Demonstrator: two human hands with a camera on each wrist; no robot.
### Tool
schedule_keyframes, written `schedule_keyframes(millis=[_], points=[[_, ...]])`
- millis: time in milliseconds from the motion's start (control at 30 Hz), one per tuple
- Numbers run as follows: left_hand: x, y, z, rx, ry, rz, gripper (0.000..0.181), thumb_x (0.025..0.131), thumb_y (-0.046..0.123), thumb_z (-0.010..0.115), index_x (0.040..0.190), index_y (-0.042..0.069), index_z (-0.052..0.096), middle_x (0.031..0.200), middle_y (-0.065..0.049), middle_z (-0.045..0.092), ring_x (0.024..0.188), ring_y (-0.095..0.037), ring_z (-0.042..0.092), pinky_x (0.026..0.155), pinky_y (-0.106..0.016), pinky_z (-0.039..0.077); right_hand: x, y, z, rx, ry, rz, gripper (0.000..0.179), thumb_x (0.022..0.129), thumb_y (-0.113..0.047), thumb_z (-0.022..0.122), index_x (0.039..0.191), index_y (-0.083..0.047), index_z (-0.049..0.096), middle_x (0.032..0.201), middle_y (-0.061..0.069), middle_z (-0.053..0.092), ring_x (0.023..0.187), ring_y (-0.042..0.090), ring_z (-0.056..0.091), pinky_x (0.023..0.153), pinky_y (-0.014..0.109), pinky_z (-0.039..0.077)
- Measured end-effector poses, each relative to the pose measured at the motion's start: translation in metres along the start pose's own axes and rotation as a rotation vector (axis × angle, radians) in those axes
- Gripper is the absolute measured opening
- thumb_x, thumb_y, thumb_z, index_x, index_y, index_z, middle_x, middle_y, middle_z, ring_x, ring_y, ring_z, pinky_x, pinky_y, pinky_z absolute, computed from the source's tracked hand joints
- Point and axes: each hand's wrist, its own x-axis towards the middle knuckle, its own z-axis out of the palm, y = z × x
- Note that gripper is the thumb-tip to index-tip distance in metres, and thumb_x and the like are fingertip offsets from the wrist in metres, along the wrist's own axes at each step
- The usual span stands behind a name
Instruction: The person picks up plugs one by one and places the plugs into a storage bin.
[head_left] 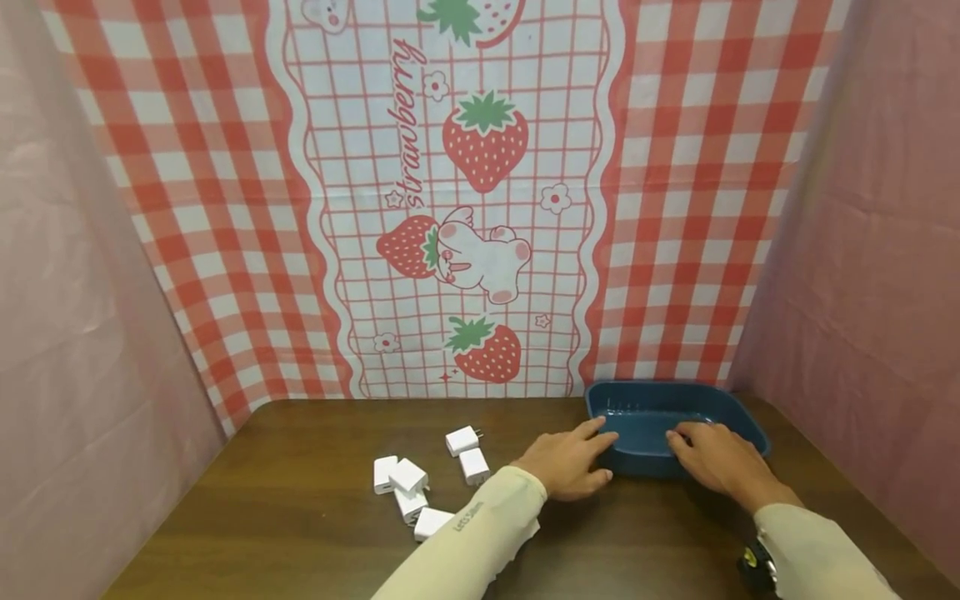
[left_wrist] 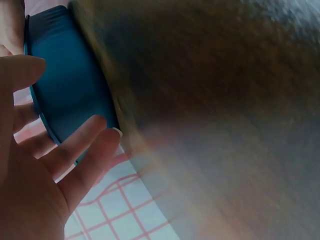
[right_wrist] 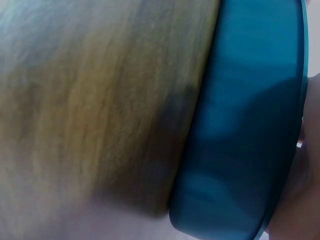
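Observation:
A dark blue plastic basin (head_left: 641,462) stands at the back right of the table. My left hand (head_left: 570,462) is at its left front corner, fingers spread and reaching toward the rim. In the left wrist view, the left hand's fingers (left_wrist: 82,162) stretch across the basin's outer wall (left_wrist: 75,85). Over the front rim lies my right hand (head_left: 720,462), bent, its fingertips on the inner side. Only part of the right hand (right_wrist: 297,195) shows past the rim in the right wrist view, where the basin's wall (right_wrist: 240,115) hides the fingers.
Several white charger plugs lie left of the left hand, among them an upper one (head_left: 462,442), one below it (head_left: 474,467) and a cluster with a top plug (head_left: 408,477). A strawberry-print cloth (head_left: 555,275) hangs behind the wooden table (head_left: 300,500). Pink cloths hang at both sides.

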Motion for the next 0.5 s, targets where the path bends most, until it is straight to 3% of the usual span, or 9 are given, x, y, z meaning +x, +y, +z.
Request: schedule_keyframes(millis=[200,400,500], points=[[-0.0021,0.0025,-0.0007,0.009,-0.003,-0.001,0.059,0.098,0.048,0.055,0.152,0.028,0.043,0.160,0.005,0.032,0.122,-0.010,0.058,0.085,-0.029,0.053,-0.0023,0.0024,0.0001,-0.015,-0.013,0.004,0.063,0.105,-0.049,0.041,0.124,0.006,0.064,0.117,0.026,0.067,0.109,0.049,0.060,0.087,0.068,0.043],[-0.0039,0.0038,-0.0008,0.118,0.006,0.026,0.060,0.096,0.047,0.059,0.151,0.027,0.045,0.158,0.002,0.036,0.112,-0.008,0.064,0.071,-0.026,0.054,-0.0049,0.0011,0.0004,-0.011,-0.003,-0.010,0.071,0.103,-0.059,0.039,0.122,0.004,0.066,0.114,0.023,0.069,0.105,0.045,0.063,0.083,0.065,0.046],[-0.0033,0.0041,-0.0017,0.142,0.006,0.032,0.059,0.095,0.047,0.059,0.149,0.026,0.046,0.157,0.001,0.038,0.109,-0.008,0.065,0.070,-0.027,0.054,-0.0069,-0.0002,-0.0009,-0.009,0.001,-0.013,0.075,0.102,-0.062,0.037,0.122,0.004,0.067,0.114,0.022,0.069,0.104,0.044,0.064,0.083,0.065,0.046]])
